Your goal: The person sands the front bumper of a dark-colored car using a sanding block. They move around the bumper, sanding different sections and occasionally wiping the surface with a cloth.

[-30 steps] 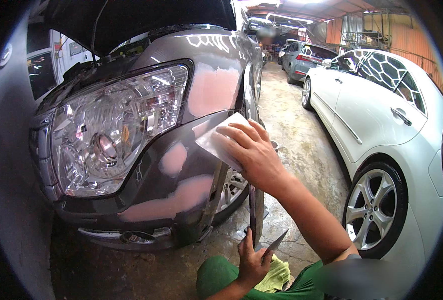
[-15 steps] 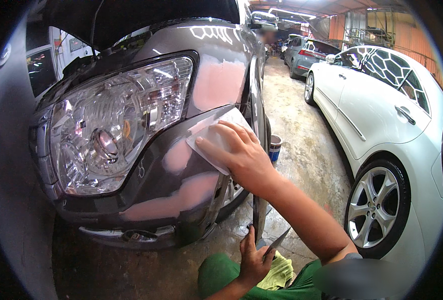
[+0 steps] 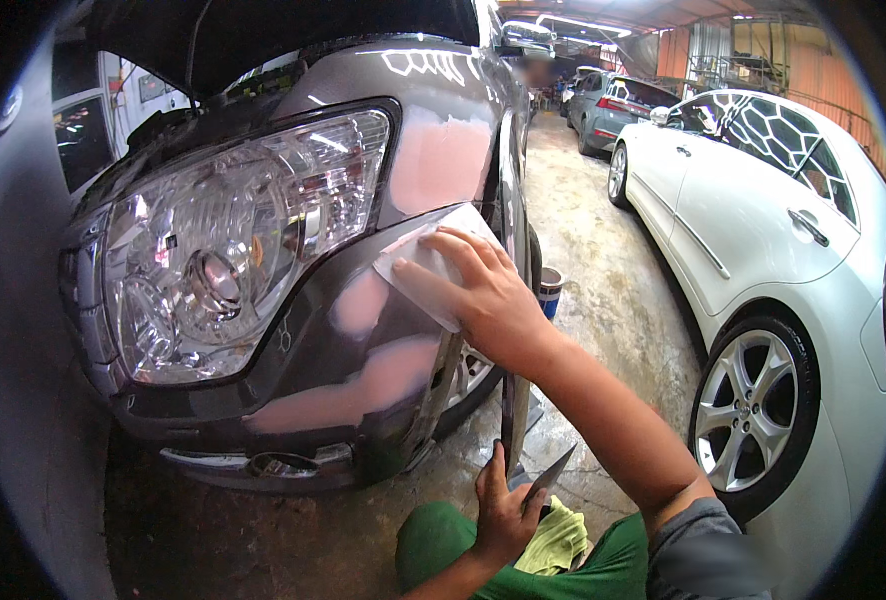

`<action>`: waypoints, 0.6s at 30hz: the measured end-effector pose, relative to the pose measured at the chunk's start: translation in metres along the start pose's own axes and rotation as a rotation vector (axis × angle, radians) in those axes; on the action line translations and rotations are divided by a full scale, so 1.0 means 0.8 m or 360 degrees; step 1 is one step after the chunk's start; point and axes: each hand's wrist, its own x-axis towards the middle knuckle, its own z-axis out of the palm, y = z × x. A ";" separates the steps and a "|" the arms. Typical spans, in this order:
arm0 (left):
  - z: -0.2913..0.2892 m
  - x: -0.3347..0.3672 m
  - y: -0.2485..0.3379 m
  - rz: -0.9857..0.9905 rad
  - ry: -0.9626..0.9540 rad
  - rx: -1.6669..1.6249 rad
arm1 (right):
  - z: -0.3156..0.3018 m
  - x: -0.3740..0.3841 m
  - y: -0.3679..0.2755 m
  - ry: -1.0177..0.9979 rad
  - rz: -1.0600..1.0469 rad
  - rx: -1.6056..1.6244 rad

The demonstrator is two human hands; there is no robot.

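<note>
"Green trousers [image 3: 438, 540] cover your knee; what is beside it?"

"Between my legs a yellow-green rag [image 3: 553, 548] is bunched, and just above it my left hand [image 3: 506, 523] is closed around a grey blade [image 3: 553, 472], its point slanting up and to the right."

"And that raised finger?"

"It stands near a dark upright strip [image 3: 509, 410]; I cannot tell whether they touch."

"Your other hand?"

"Farther out, my right hand [image 3: 495, 302] holds a white sheet [image 3: 429, 260] under its bent fingers, the thumb set apart from them. The sheet lies over the bumper corner [image 3: 308, 352] of the dark grey car, between the small pink patch [image 3: 361, 305] and the large pink patch [image 3: 443, 165] on the fender."

"Around that?"

"A clear headlight [image 3: 163, 250] to the left, under the raised hood [image 3: 313, 30]."

"Beyond?"

"Past the front wheel, a can [image 3: 551, 297] on the floor; to the right, a white car [image 3: 783, 265]; deeper in, a grey hatchback [image 3: 600, 128]"
</note>
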 end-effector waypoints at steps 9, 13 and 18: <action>0.004 -0.001 -0.002 -0.0003 0.0076 -0.0005 | -0.038 -0.011 -0.022 -0.0069 -0.0150 -0.0072; 0.003 -0.003 -0.008 -0.0078 0.0079 -0.0038 | -0.064 0.011 -0.010 -0.0018 -0.0077 -0.0574; -0.006 -0.001 -0.007 -0.0136 0.0037 -0.0032 | -0.053 0.021 0.009 -0.0065 -0.0106 -0.0779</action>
